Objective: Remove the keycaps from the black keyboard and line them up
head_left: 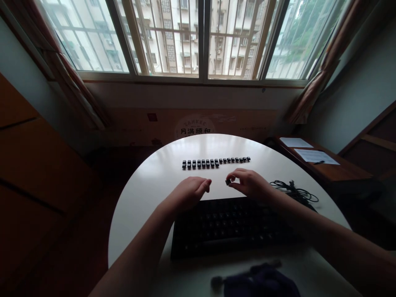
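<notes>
Between the thumb and index finger of my right hand (252, 183) is a small black keycap (228, 182), held just above the table. My left hand (191, 190) is closed near the upper left corner of the black keyboard (229, 235); whatever its fingers may hold is hidden. The keyboard lies below both hands, and its top part shows fewer distinct keys in the dim light. Beyond the hands, several black keycaps (201, 164) are lined up in two rows, the back row reaching farther right.
Everything lies on a round white table (136, 214). A coiled black cable (297, 193) rests right of my right hand. Close to me is a blurred dark purple item (260, 282). A brown side table (328, 171) at the right bears paper sheets (315, 156) and a pen.
</notes>
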Demonstrator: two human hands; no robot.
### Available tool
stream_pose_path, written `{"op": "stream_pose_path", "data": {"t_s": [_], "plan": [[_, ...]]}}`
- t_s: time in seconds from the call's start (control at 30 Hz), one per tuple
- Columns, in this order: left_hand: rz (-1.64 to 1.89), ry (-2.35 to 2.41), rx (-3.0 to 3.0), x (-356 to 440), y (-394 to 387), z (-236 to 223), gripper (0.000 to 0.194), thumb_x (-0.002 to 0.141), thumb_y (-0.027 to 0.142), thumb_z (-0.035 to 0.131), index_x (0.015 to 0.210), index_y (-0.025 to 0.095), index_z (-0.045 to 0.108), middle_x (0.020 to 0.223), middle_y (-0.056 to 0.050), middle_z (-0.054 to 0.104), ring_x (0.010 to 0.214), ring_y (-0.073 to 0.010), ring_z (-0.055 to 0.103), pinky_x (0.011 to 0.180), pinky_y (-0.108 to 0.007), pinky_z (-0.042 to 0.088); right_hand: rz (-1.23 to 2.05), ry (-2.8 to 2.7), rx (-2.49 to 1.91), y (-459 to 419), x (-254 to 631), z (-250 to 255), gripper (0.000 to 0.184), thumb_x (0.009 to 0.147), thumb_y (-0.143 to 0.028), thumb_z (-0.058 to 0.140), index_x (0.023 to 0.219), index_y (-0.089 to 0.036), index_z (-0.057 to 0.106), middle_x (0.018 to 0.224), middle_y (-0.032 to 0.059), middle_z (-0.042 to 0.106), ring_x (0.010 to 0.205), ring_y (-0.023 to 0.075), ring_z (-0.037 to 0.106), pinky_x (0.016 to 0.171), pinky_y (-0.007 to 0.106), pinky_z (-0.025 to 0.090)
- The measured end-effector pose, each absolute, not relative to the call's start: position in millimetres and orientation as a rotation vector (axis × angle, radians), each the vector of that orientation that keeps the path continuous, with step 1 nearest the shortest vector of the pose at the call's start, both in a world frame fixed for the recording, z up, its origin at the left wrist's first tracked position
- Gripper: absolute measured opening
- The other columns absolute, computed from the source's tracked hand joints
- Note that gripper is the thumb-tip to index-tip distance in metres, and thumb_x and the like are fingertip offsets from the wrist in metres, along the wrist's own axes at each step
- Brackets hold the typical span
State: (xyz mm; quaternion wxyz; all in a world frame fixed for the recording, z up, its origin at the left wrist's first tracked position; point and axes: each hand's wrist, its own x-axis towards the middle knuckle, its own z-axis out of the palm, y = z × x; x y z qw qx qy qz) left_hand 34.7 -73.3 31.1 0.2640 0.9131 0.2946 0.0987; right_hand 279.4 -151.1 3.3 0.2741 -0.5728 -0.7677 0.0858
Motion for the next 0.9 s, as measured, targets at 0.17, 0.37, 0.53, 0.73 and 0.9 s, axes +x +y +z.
{"op": "stream_pose_path", "data": {"t_s": [0.17, 0.37, 0.53, 0.73, 0.9], "plan": [[0.245, 0.896, 2.423, 30.7, -60.6, 20.4, 0.06, 0.1, 0.05, 0.024, 0.079, 0.018, 0.07, 0.088, -0.007, 0.073, 0.084, -0.0249, 0.065, 0.072, -0.032, 0.046, 0.227, -2.049, -1.714, -96.4, 311.0, -17.6, 0.01, 0.084, -0.021, 0.068, 0.091, -0.02, 0.075, 0.09, 0.0053, 0.075, 0.082, 0.0214, 0.067, 0.074, 0.031, 0.05], [0.199, 0.874, 2.387, 30.8, -60.7, 15.8, 0.055, 0.098, 0.052, 0.029, 0.078, 0.019, 0.068, 0.085, -0.006, 0.072, 0.08, -0.0242, 0.064, 0.07, -0.032, 0.044, 0.156, -1.965, -1.818, -62.6, 319.2, -38.3, 0.018, 0.085, -0.025, 0.066, 0.1, -0.023, 0.076, 0.095, 0.0045, 0.076, 0.085, 0.0233, 0.068, 0.076, 0.033, 0.05], [0.174, 0.86, 2.352, 30.0, -61.1, 16.7, 0.055, 0.099, 0.053, 0.028, 0.076, 0.019, 0.065, 0.085, -0.006, 0.072, 0.078, -0.0228, 0.063, 0.069, -0.031, 0.043, 0.139, -1.925, -1.82, -57.8, 314.8, -43.0, 0.029, 0.085, -0.026, 0.068, 0.114, -0.025, 0.071, 0.095, 0.0019, 0.076, 0.085, 0.0212, 0.07, 0.077, 0.032, 0.05], [0.155, 0.85, 2.354, 30.2, -61.8, 16.6, 0.055, 0.099, 0.055, 0.028, 0.074, 0.019, 0.062, 0.083, -0.005, 0.07, 0.074, -0.0217, 0.061, 0.066, -0.03, 0.041, 0.097, -1.903, -1.826, -55.4, 312.2, -44.7, 0.018, 0.082, -0.024, 0.07, 0.1, -0.025, 0.071, 0.095, -0.0003, 0.077, 0.084, 0.02, 0.07, 0.076, 0.03, 0.049], [0.154, 0.847, 2.374, 30.3, -61.0, 14.6, 0.055, 0.098, 0.055, 0.027, 0.071, 0.019, 0.058, 0.076, -0.004, 0.067, 0.068, -0.0201, 0.057, 0.063, -0.031, 0.038, 0.058, -1.877, -1.863, -50.8, 308.4, -44.2, 0.013, 0.083, -0.027, 0.069, 0.095, -0.025, 0.072, 0.092, 0.0003, 0.076, 0.079, 0.0198, 0.069, 0.071, 0.029, 0.048]]}}
